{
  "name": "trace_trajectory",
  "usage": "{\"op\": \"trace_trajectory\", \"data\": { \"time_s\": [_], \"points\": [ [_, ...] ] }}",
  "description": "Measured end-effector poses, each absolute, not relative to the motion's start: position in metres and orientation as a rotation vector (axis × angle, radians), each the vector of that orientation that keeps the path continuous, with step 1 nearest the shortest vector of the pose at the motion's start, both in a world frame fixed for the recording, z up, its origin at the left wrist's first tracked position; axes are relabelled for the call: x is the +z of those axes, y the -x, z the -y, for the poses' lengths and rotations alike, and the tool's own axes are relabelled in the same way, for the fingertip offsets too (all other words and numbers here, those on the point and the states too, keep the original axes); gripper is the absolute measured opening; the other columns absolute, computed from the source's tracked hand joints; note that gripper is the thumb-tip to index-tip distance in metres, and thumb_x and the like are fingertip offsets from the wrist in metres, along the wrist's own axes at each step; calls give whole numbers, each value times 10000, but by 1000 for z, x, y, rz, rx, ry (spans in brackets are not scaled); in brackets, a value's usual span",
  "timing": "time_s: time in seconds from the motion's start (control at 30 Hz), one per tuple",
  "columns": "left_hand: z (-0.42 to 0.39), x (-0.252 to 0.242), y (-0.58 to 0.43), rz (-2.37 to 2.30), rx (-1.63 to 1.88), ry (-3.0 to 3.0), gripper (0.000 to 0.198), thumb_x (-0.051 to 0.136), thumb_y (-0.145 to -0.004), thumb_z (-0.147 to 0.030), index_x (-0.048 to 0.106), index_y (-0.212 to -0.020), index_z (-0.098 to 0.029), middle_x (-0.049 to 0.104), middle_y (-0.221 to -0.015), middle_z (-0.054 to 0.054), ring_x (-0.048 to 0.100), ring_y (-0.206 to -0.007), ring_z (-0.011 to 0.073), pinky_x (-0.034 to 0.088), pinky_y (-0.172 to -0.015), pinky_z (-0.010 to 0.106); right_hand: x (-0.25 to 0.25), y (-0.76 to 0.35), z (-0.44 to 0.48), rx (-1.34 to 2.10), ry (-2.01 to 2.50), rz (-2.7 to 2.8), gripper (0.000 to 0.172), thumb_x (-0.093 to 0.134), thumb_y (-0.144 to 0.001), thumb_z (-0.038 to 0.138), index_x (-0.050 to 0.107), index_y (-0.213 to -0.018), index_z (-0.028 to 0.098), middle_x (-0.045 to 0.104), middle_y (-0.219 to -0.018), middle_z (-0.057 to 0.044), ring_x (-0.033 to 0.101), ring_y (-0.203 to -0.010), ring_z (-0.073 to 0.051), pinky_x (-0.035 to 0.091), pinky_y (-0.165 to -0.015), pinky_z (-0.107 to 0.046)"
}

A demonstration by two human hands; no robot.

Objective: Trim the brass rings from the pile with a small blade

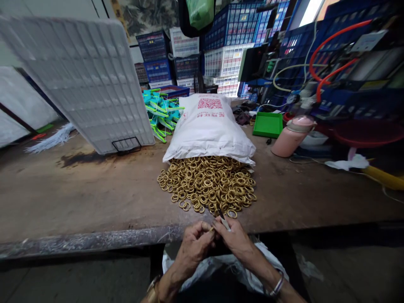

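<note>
My left hand (196,243) is closed in a pinch on a gold-coloured ring (211,229), mostly hidden by the fingers. Close beside it, my right hand (235,239) grips a small knife (224,222) with a pale handle and a dark blade pointing up and away. The two hands meet just in front of the table edge, fingertips nearly touching. Beyond them a heap of gold-coloured rings (205,181) spills from the mouth of a white woven sack (210,130). Below my hands hangs an open white bag (217,263), its inside dark.
A white ribbed plastic crate (85,80) stands on end at left on the wooden table (104,198). Teal and green plastic pieces (160,111) lie behind the sack. On the right are a green tray (268,124) and a pink flask (292,136). Stacked crates (225,61) fill the back.
</note>
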State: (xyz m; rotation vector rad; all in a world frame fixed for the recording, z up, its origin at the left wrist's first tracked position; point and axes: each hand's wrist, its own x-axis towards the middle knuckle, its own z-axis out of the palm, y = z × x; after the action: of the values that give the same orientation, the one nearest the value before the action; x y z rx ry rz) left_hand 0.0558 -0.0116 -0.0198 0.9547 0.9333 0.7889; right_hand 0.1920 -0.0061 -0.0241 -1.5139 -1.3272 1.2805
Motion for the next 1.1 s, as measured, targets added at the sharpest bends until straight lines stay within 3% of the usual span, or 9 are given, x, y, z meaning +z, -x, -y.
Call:
{"op": "trace_trajectory", "data": {
  "time_s": [0.1,0.23,0.33,0.53,0.6,0.7,1.1],
  "points": [
    [13,-19,-54,-871,743,-846,295,532,-734,-436,486,-681,-149,451,-520,-47,254,-367,26,148,-365,183,-25,-192,6,1241,1515,1353,261,441,-693,410,449,-567,182,441,-519,46,399,-520,-94,344,-528,-216],
    [15,-17,-54,-826,749,-797,317,543,-721,-464,467,-712,-156,499,-586,-30,271,-366,17,134,-353,179,-25,-191,6,1243,1514,1391,277,415,-723,422,460,-592,182,464,-515,40,421,-518,-100,347,-530,-218],
    [16,-16,-54,-814,761,-791,321,525,-733,-472,470,-712,-157,439,-515,-58,243,-356,18,130,-353,180,-26,-193,8,1227,1550,1416,296,367,-764,423,460,-613,186,467,-504,41,423,-498,-100,344,-519,-216],
    [17,-16,-54,-855,813,-854,339,521,-729,-489,457,-673,-161,334,-437,-88,232,-367,32,150,-378,186,-30,-197,18,986,1599,1754,202,354,-772,288,476,-640,195,498,-560,29,442,-535,-108,325,-524,-210],
    [17,-16,-55,-869,817,-891,341,515,-733,-489,463,-671,-158,336,-459,-82,240,-385,33,162,-394,184,-31,-196,20,960,1595,1855,142,355,-727,179,482,-667,202,506,-568,32,458,-544,-110,320,-529,-207],
    [17,-17,-55,-894,832,-931,333,513,-738,-483,461,-674,-160,354,-496,-68,258,-411,39,186,-413,186,-31,-195,21,917,1616,1931,187,330,-653,87,471,-681,206,524,-596,24,488,-572,-113,323,-552,-206],
    [31,-3,-50,-913,873,-1163,331,460,-787,-439,484,-628,-150,371,-513,-43,293,-447,59,240,-439,194,-27,-201,24,859,1729,2032,217,349,-661,83,505,-757,200,559,-601,15,496,-547,-113,305,-533,-200]
  ]
}}
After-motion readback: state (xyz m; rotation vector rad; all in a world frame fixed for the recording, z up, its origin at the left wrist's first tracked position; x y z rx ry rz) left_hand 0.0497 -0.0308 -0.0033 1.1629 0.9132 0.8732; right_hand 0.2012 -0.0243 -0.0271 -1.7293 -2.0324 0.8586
